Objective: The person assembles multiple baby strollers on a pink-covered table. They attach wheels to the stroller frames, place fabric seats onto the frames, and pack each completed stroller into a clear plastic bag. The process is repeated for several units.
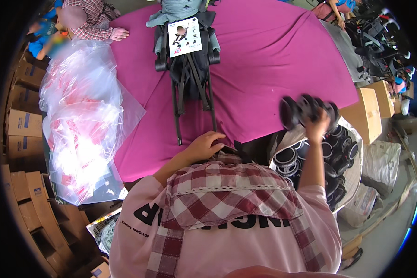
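My right hand (318, 126) is raised above the sack's rim and closed on a cluster of black stroller wheels (305, 111), blurred by motion. Below it, a white sack (356, 185) holds many more black wheels with grey rims (286, 157). My left hand (205, 145) lies at the near table edge, fingers apart and with nothing visible in them. Just beyond it, a folded stroller (190, 78) lies on the purple-covered table (264, 60), its dark frame legs pointing toward me. A printed card (185, 37) rests on top of the stroller, near its grey-green fabric (178, 10).
Clear plastic bags (85, 125) are heaped at the table's left. Cardboard boxes (23, 123) line the left side; another box (366, 113) stands at right. Another person's hand (119, 34) rests on the far left table edge. Assembled strollers (375, 41) crowd the far right.
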`<state>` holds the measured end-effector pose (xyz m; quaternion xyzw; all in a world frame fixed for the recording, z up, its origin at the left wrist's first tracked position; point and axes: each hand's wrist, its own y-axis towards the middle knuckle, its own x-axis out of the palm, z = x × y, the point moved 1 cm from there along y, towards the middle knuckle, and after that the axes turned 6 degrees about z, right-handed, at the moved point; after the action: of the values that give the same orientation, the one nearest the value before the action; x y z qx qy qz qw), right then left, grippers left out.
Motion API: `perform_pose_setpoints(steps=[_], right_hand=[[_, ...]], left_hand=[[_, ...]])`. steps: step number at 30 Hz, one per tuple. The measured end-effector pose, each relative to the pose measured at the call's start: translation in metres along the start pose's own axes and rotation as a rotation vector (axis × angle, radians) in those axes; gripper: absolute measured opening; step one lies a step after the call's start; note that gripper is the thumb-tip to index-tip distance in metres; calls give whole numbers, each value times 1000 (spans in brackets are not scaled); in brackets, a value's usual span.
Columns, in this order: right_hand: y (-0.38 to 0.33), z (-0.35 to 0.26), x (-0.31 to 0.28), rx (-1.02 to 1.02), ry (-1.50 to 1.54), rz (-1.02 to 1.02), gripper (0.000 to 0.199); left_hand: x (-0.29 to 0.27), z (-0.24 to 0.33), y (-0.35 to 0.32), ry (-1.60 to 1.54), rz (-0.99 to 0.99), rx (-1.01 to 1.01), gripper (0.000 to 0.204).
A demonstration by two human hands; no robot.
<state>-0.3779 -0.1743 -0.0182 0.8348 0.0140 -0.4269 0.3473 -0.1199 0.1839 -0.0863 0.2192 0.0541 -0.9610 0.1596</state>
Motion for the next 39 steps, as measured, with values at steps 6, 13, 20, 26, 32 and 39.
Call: perform_pose_setpoints(steps=[6, 13, 20, 26, 32, 39], right_hand=[[-136, -218, 4, -552, 475, -439, 59], [-186, -137, 36, 209, 356, -945, 65], [-155, -172, 127, 32, 411, -1190, 86], [-123, -172, 152, 33, 707, -811, 74], [-104, -266, 128, -533, 933, -739, 48], [-161, -343, 119, -626, 997, -939, 21]], left_hand=[[-40, -13, -51, -664, 612, 46, 83], [-25, -123, -102, -704, 533, -565, 96], [-14, -95, -88, -458, 749, -623, 79], [-30, -81, -102, -152, 654, -688, 65], [-36, -79, -103, -224, 686, -597, 59], [-135, -136, -147, 478, 952, -700, 79]])
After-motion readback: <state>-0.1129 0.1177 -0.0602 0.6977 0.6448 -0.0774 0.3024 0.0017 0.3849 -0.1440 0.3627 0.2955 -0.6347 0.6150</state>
